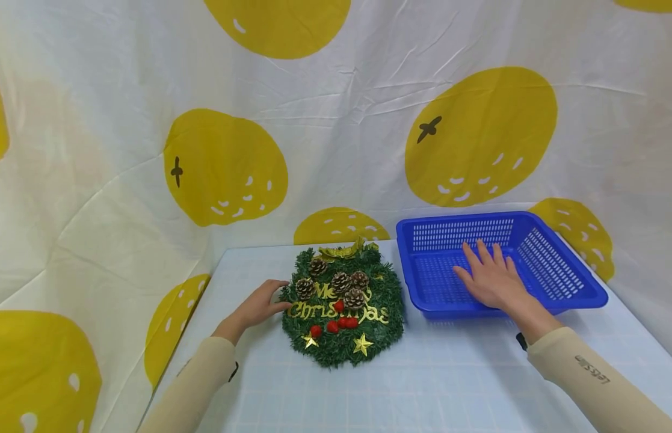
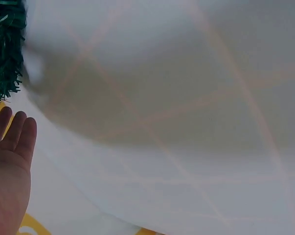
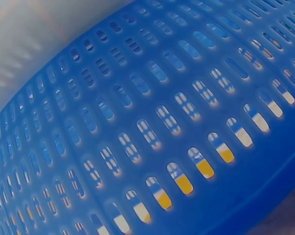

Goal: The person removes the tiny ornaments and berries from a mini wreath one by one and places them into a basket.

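A green tinsel Christmas wreath (image 1: 341, 300) lies on the table, decorated with pine cones, red berries, gold stars and gold "Merry Christmas" lettering. At its left edge is my left hand (image 1: 262, 302), thumb and fingers apart with the tips right at the tinsel. The left wrist view shows that hand's fingers (image 2: 26, 142) straight, just below the wreath's fringe (image 2: 8, 54). To the wreath's right stands a blue plastic basket (image 1: 430, 276) with slotted walls. My right hand (image 1: 493, 279) is spread flat over its front rim, holding nothing. Slotted basket wall (image 3: 162, 127) fills most of the right wrist view.
Everything stands on a pale checked tablecloth (image 1: 336, 397). Behind the table and along its left side hangs a white curtain (image 1: 346, 138) printed with large yellow fruit. The basket sits near the table's back right edge.
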Available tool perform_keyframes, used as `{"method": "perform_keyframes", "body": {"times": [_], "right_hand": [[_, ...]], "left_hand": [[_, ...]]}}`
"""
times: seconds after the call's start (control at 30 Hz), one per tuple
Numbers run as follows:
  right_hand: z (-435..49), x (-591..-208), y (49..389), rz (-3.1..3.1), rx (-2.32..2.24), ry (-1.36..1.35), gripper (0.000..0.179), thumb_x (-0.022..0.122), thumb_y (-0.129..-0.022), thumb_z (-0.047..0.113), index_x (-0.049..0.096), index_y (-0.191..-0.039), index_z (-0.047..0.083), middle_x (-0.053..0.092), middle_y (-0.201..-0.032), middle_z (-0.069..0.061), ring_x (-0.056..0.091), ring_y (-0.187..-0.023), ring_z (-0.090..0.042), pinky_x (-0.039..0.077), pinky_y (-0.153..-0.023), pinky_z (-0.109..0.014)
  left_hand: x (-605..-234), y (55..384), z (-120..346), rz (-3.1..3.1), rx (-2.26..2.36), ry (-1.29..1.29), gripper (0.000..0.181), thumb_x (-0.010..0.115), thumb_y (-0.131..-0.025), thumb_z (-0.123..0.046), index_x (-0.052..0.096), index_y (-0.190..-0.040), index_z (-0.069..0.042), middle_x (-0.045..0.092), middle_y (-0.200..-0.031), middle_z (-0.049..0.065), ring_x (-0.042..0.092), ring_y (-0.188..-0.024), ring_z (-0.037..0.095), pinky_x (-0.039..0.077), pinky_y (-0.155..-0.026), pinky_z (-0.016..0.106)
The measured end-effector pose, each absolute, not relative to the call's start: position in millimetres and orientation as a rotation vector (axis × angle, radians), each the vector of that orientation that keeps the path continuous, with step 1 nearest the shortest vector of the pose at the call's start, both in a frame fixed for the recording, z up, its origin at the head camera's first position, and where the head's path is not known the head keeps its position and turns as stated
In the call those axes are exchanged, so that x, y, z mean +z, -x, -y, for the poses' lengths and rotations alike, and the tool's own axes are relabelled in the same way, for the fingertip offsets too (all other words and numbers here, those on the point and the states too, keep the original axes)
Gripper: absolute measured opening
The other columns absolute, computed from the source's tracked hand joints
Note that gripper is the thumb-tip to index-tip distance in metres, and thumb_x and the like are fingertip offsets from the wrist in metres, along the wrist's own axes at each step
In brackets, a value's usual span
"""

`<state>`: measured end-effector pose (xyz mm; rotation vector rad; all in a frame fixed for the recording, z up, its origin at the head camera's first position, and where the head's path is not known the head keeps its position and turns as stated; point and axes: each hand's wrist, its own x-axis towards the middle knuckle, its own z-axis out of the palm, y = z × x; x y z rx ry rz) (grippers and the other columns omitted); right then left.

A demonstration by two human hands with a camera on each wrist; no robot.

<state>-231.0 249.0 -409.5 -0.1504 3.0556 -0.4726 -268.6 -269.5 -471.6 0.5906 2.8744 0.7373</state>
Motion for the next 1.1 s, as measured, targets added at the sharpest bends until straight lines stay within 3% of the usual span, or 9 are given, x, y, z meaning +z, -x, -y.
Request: {"method": "perform_keyframes", "body": {"times": [0.57,0.87,1.1], "right_hand": [[-243.7,-411.6,229.6,-3.058,-0.486,0.177,0.078,0.035,-0.103,0.053,0.016,-0.155,-0.002,0.008,-0.155,-0.036,-0.001,-0.138,-0.06,0.0,-0.108,-0.073],[-228.9,-404.5,227.4,-3.111,-0.661,0.26,0.068,0.052,-0.101,0.034,0.027,-0.151,-0.005,0.028,-0.151,-0.033,0.026,-0.137,-0.053,0.024,-0.108,-0.068],[-206.1,-395.3,223.1,-3.188,-0.847,0.397,0.058,0.061,-0.097,0.024,0.042,-0.144,-0.005,0.045,-0.141,-0.03,0.04,-0.13,-0.048,0.033,-0.106,-0.065]], "left_hand": [[-480.1,270.5,269.7,-2.809,0.73,-0.655,0.061,0.065,-0.095,-0.034,0.046,-0.144,-0.002,0.047,-0.143,0.022,0.043,-0.132,0.041,0.037,-0.107,0.057],[-478.8,272.5,269.2,-2.785,0.725,-0.643,0.061,0.064,-0.096,-0.033,0.045,-0.145,-0.003,0.045,-0.145,0.021,0.041,-0.134,0.042,0.036,-0.108,0.057],[-478.6,274.2,267.8,-2.776,0.715,-0.642,0.061,0.064,-0.096,-0.033,0.045,-0.145,-0.003,0.045,-0.145,0.021,0.04,-0.134,0.041,0.035,-0.109,0.057]]}}
